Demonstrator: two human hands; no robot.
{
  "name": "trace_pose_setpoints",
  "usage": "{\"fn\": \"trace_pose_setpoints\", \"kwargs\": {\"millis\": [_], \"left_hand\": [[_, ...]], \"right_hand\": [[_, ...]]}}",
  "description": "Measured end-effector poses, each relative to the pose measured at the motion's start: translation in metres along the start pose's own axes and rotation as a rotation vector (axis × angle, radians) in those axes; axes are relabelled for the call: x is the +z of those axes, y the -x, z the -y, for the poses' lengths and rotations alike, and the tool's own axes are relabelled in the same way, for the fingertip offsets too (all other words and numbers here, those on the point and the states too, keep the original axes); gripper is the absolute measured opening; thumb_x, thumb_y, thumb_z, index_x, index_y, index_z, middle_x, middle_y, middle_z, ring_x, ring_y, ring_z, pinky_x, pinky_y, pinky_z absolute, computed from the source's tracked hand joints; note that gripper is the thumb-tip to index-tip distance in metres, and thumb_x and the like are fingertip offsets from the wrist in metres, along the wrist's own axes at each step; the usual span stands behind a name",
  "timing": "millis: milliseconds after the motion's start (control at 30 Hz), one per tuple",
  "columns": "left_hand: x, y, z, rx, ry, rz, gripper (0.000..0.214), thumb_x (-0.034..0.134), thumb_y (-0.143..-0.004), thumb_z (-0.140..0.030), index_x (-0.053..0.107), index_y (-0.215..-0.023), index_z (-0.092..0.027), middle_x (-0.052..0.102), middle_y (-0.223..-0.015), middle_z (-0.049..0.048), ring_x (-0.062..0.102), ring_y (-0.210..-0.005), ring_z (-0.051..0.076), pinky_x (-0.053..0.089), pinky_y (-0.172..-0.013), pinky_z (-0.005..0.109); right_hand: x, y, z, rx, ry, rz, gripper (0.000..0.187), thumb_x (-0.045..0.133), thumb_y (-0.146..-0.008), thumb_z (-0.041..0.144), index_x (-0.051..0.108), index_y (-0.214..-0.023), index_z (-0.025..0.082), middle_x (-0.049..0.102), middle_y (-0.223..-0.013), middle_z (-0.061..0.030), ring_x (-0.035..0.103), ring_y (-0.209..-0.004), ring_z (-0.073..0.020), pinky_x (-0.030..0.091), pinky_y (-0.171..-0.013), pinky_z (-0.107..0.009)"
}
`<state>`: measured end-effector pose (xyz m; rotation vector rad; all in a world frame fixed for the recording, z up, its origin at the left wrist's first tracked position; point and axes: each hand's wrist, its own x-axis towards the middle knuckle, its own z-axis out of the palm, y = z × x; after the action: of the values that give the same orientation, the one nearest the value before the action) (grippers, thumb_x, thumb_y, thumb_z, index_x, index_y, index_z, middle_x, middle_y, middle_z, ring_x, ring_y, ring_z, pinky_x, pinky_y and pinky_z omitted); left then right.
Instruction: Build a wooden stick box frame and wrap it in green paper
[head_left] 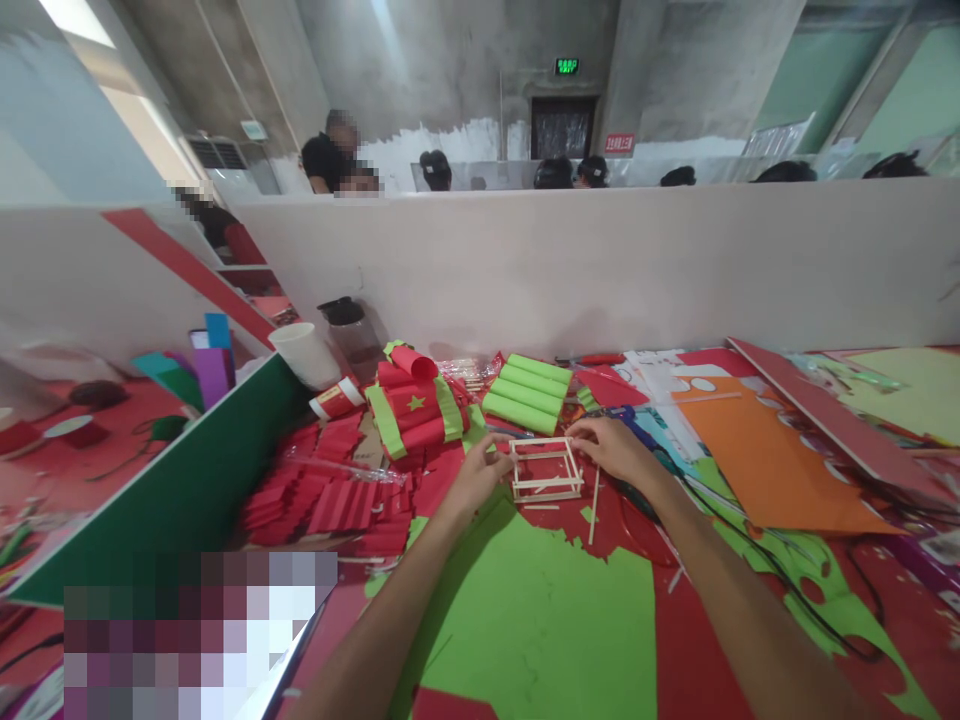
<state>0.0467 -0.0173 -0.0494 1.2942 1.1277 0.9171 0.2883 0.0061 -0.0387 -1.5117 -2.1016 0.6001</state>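
Note:
A small box-shaped frame of pale wooden sticks (pixel 547 491) stands on the table between my two hands. My left hand (pixel 482 472) has its fingers closed at the frame's upper left corner. At the upper right corner, the fingers of my right hand (pixel 606 443) are pinched on the frame. A loose wooden stick (pixel 595 508) lies beside the frame on the right, and a shorter stick lies just in front of it. Close to me is a large green sheet (pixel 555 610) with a ragged far edge. Green paper rolls (pixel 527 393) lie joined side by side behind the frame.
Left are folded red paper pieces (pixel 341 505) and a red-and-green paper model with a star (pixel 415 405). A bottle (pixel 351 335) and white cup (pixel 304 355) stand near the partition (pixel 525 260). An orange sheet (pixel 780 460) and dark cable (pixel 750 570) lie right. A green board (pixel 172 470) stands left.

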Motion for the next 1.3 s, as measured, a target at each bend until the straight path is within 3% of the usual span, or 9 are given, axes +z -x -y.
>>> {"fn": "trace_pose_setpoints", "kwargs": {"millis": [467,1300], "left_hand": [[-0.0011,-0.001,0.0042,0.004,0.016,0.018,0.033,0.061,-0.074,-0.028,0.054,-0.105,-0.018,0.059,-0.064,-0.0021,0.057,-0.062,0.014,0.041,-0.06,0.025],[0.0004,-0.0032,0.0075,0.018,0.033,0.021,0.035,0.062,-0.074,-0.031,0.052,-0.105,-0.017,0.058,-0.064,-0.0019,0.057,-0.063,0.014,0.043,-0.062,0.026]], "right_hand": [[-0.0001,-0.0011,0.0033,-0.045,0.102,-0.046,0.02,0.054,-0.084,0.028,0.072,-0.091,0.022,0.073,-0.096,-0.0046,0.066,-0.089,-0.021,0.046,-0.081,-0.029],[-0.0001,-0.002,0.0061,-0.035,0.112,-0.051,0.017,0.055,-0.084,0.026,0.072,-0.088,0.024,0.073,-0.093,-0.0037,0.066,-0.087,-0.0211,0.045,-0.078,-0.028]]}}
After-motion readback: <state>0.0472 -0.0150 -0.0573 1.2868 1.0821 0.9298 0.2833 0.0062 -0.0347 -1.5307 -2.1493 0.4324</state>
